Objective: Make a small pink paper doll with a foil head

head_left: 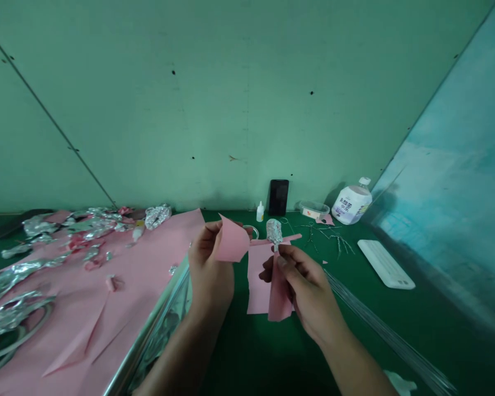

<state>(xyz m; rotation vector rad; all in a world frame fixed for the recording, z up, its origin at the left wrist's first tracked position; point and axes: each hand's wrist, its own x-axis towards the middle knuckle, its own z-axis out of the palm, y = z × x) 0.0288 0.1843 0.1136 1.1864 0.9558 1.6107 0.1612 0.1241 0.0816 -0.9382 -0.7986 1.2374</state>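
My left hand [211,275] pinches a curved pink paper piece [233,243] by its left side. Closed fingers of my right hand [309,283] hold a crumpled foil bud [274,231] upright by its short stem. A folded pink paper strip [279,300] hangs down from the same grip. Whether the stem is inside that strip is hidden by the fingers. Behind and below the hands, a pink paper rectangle [258,286] lies on the green table [247,357]. A narrow pink strip [293,238] crosses behind the foil bud.
Large pink paper [148,275] covers the left side, with foil scraps [39,225], scissors [20,344] and a foil roll [152,330]. Along the wall stand a glue bottle [260,212], phone [279,198], plastic tub [313,210] and jug [352,203]. Wires [383,327] and a white device [385,264] lie right.
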